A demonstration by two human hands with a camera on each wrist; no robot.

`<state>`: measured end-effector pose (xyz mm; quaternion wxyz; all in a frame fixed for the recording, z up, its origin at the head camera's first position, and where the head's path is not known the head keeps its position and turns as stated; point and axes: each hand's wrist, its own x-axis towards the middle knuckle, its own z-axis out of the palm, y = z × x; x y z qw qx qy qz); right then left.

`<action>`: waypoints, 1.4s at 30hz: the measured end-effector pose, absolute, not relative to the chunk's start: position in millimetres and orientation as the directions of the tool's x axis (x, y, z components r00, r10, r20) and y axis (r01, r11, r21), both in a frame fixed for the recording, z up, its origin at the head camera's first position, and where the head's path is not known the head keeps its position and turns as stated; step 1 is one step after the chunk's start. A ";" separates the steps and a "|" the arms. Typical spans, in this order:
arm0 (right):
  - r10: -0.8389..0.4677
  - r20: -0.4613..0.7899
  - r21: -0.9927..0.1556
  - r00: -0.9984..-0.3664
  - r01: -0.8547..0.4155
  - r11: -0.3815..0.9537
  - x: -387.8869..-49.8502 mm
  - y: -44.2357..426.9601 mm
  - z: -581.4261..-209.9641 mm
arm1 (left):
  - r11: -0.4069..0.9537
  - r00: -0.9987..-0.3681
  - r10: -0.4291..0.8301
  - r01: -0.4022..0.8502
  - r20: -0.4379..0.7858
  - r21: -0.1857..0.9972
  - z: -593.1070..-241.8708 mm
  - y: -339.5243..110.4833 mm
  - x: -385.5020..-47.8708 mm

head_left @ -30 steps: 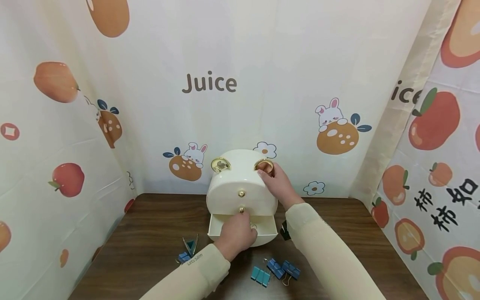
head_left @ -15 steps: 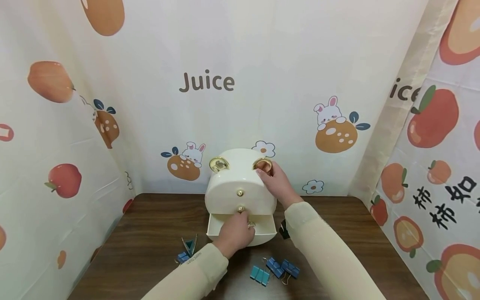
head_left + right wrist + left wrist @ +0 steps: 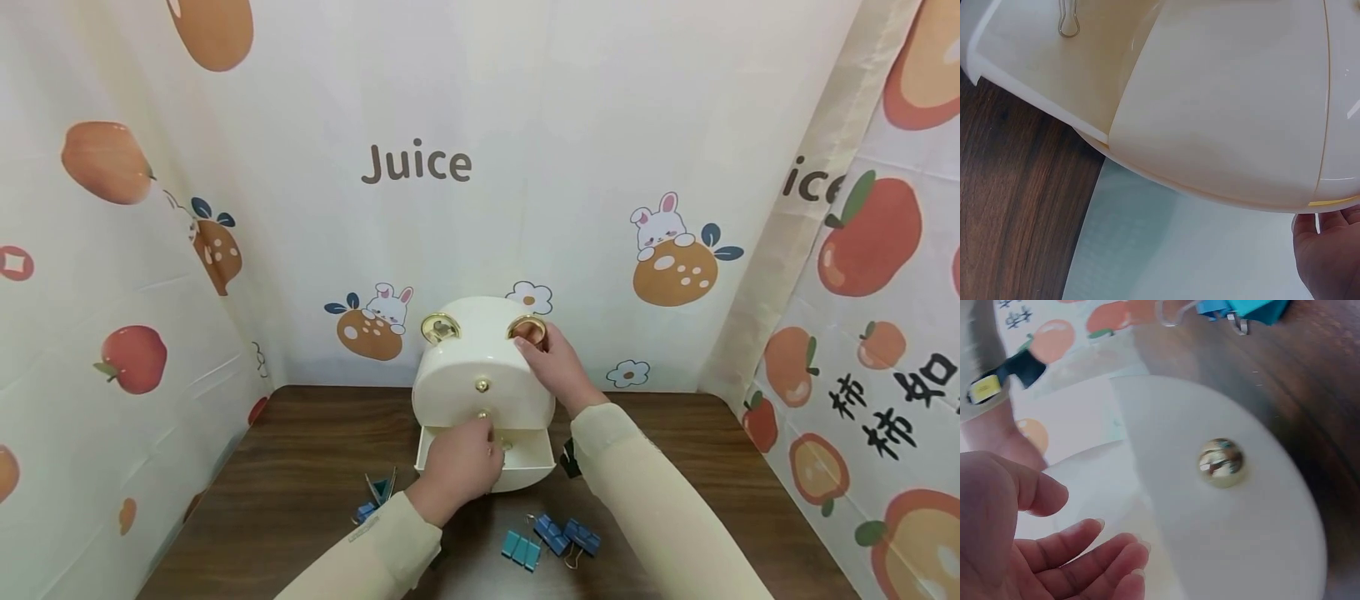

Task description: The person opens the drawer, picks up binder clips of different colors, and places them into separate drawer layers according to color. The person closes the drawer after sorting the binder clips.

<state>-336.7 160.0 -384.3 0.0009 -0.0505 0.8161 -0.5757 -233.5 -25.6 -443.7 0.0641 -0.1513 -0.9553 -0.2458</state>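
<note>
Pretty sure the right hand grips the white cabinet to steady it, while the left hand, fingers relaxed, seemingly empty, hovers over the pulled-out drawer.

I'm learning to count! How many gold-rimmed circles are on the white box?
2: a left gold-rimmed circle and a right gold-rimmed circle, near the top of the white box. Its back is hidden.

White, round-topped drawer cabinet, upright on the desk; gold rings at 11 and 1 o'clock; bottom drawer open toward 6 o'clock, wire loop inside.
</note>
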 end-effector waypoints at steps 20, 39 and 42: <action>-0.078 0.069 -0.931 -0.995 -0.093 0.354 -340.3 158.4 -382.9 | 0.779 -0.957 0.120 0.257 0.265 0.572 -450.6 -40.3 -206.2; -0.070 0.051 -0.934 -0.996 -0.072 0.351 -336.2 157.6 -381.4 | 0.786 -0.990 0.131 0.137 0.053 0.603 -502.7 -38.1 -192.6; -0.072 0.050 -0.934 -0.996 -0.072 0.350 -335.7 158.1 -381.7 | 0.790 -0.994 0.105 0.095 0.019 0.605 -510.9 -37.3 -194.8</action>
